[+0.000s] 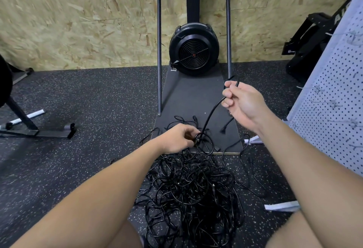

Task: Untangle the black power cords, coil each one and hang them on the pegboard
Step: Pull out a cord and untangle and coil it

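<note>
— Two hands over the pile (188, 190)?
— Yes. Cords in it can't be counted; they lie tangled on the floor (82, 110), nearest me, between the arms.
— Grips?
— Left hand (176, 138) pinches loops at the pile's far edge. Right hand (242, 101), higher, curls around one cord (211, 113) rising from there.
— Beyond the pile?
— One fan (194, 49); one pegboard (332, 106) at right. Floor lies bare to the pile's left.

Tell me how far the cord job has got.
Done: nothing that shows; the pegboard holds no coils. In hand: one cord runs between the right hand and the left hand. Left: the tangled pile on the floor.
</note>
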Available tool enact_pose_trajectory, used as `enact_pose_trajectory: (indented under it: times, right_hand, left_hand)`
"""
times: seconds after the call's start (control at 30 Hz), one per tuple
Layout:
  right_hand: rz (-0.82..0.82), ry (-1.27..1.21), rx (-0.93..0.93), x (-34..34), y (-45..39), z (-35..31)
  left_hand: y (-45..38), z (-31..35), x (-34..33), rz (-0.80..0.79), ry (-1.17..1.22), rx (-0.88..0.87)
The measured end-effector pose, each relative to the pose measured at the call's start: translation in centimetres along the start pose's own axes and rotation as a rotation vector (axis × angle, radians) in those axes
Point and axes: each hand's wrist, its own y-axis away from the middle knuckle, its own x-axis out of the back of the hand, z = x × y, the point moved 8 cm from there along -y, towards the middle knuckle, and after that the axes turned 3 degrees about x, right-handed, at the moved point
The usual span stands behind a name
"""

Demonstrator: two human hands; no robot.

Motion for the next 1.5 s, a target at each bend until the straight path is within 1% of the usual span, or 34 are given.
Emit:
enact_pose_trajectory:
  times: [0.1,0.17,0.23,0.3,0.37,0.4,0.47,0.53,0.6,0.7,0.8,0.87,0.97,1.1,1.17,1.2,1.27,1.33,1.37,1.43,1.5]
  right_hand:
    - [0.036,-0.021,0.005,0.8,-0.4,0.2]
    - [0.067,0.017,0.024,1.1,-0.6,0.2]
    - [0.099,0.114,0.031,1.1,-0.6,0.0]
    - [0.104,0.337,0.003,1.2,-0.5,0.3]
    - [0.055,0.634,-0.028,1.0,0.0,1.1]
    - [0.014,0.741,-0.037,0.7,0.2,1.6]
    - [-0.1,0.868,-0.044,-0.4,0.9,2.6]
    - [-0.203,1.0,-0.011,-1.4,1.3,3.3]
    - [-0.249,1.173,0.052,-2.1,1.5,3.7]
    - [-0.288,1.268,0.126,-2.8,1.6,4.4]
    - [-0.307,1.395,0.231,-3.6,1.7,4.2]
    - [-0.289,1.429,0.259,-3.5,1.6,4.1]
    - [-0.253,1.375,0.254,-3.2,1.4,3.9]
    - [-0.217,1.34,0.275,-3.3,1.3,3.3]
    - [-0.204,1.383,0.264,-3.3,1.2,3.5]
    - [-0.191,1.421,0.261,-3.2,1.2,3.7]
    - [-0.143,1.474,0.259,-3.0,1.1,3.9]
    - [-0.075,1.46,0.248,-2.4,0.8,3.7]
    - [-0.038,1.425,0.239,-2.1,0.7,3.4]
    - [0.021,1.352,0.224,-1.7,0.7,3.2]
    - [0.059,1.337,0.217,-1.7,0.7,3.1]
  left_hand:
    - [-0.5,-0.3,0.4,0.054,0.003,-0.005]
    - [-0.5,-0.6,0.5,0.069,0.006,0.017]
    - [-0.5,-0.6,0.6,0.089,0.039,0.032]
    - [-0.7,-0.7,1.2,0.144,0.065,0.037]
    - [-0.7,-0.6,1.9,0.203,0.109,0.049]
    - [-0.8,-0.6,2.3,0.229,0.132,0.052]
    - [-0.8,-0.4,2.8,0.256,0.183,0.047]
    - [-0.5,0.4,3.2,0.275,0.218,0.026]
    - [-0.4,1.1,3.6,0.294,0.255,-0.003]
    - [0.1,2.0,3.8,0.3,0.337,-0.022]
    - [0.2,2.4,3.6,0.224,0.404,-0.046]
    - [0.4,2.5,3.3,0.172,0.439,-0.053]
    - [0.6,2.8,2.9,0.125,0.495,-0.071]
    - [0.9,3.4,3.2,0.138,0.504,-0.106]
    - [0.9,3.5,3.2,0.155,0.481,-0.112]
    - [0.8,3.5,3.3,0.173,0.46,-0.111]
    - [0.4,3.0,3.8,0.285,0.387,-0.086]
    - [0.3,2.4,4.5,0.434,0.274,0.002]
    - [0.3,2.3,4.6,0.479,0.211,0.049]
    - [0.4,2.7,4.2,0.486,0.16,0.102]
    - [0.5,3.3,3.5,0.473,0.174,0.109]
